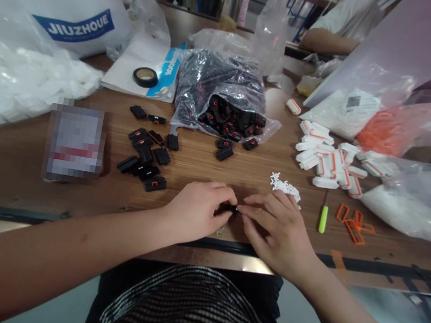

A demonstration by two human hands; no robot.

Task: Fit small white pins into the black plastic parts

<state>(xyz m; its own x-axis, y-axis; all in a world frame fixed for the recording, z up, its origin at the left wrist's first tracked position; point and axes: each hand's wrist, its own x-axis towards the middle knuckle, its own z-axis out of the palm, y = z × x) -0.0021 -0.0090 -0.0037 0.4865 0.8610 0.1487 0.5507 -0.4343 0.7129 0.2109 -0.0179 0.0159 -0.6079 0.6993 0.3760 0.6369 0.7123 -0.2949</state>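
Observation:
My left hand (203,209) is closed around a small black plastic housing (228,208), low over the table's front edge. Most of that housing is hidden by the fingers. Opposite it, my right hand (275,224) has its fingertips drawn together at the housing's right end; whatever they pinch is too small to make out. Just behind the right hand lies a pile of tiny white plastic pieces (285,186). Left of my hands, several black housings (146,152) with red marks are scattered. More of them spill from a clear plastic bag (226,69).
White parts with orange stripes (329,158) are heaped at right, near a green-handled screwdriver (323,218) and orange rectangular frames (354,226). Black tape (145,77) rests on papers. A blurred box (75,143) and a bag of white parts (17,84) stand left. People sit across the table.

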